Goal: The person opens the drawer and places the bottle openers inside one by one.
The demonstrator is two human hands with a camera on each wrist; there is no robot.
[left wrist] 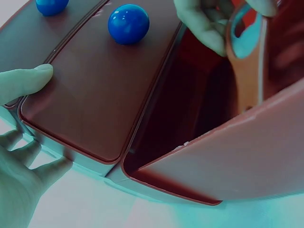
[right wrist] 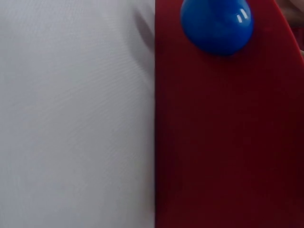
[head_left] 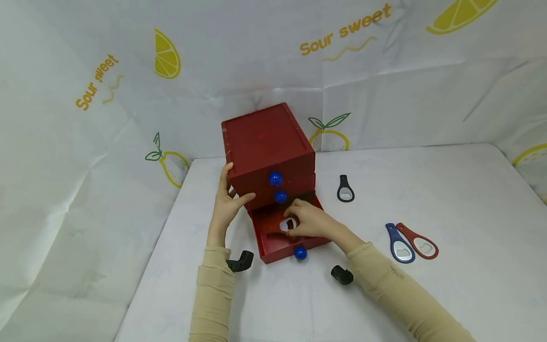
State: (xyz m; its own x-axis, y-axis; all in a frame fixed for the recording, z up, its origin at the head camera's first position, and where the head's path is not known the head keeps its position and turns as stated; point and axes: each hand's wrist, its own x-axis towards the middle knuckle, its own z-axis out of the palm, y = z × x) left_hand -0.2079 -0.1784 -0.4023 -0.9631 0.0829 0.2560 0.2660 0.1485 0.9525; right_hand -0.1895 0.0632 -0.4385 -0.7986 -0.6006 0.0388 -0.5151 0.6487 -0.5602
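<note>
A red drawer cabinet [head_left: 269, 137] with blue knobs stands on the table, its bottom drawer [head_left: 279, 254] pulled out. My left hand [head_left: 224, 209] grips the cabinet's left front corner, thumb on the front and fingers along the side, as the left wrist view also shows. Over the open drawer, my right hand [head_left: 309, 219] pinches a bottle opener [left wrist: 249, 71] by its ring end. The opener has a reddish body and a metal centre, and its handle points down into the drawer. The right wrist view shows only the drawer front [right wrist: 228, 133] and its blue knob [right wrist: 216, 26].
A black bottle opener [head_left: 345, 190] lies right of the cabinet. Farther right, a blue opener [head_left: 401, 251] and a red opener [head_left: 423, 246] touch each other. Black wrist-camera pieces [head_left: 342, 275] show beside both forearms. A white printed cloth [head_left: 256, 57] rises behind the table.
</note>
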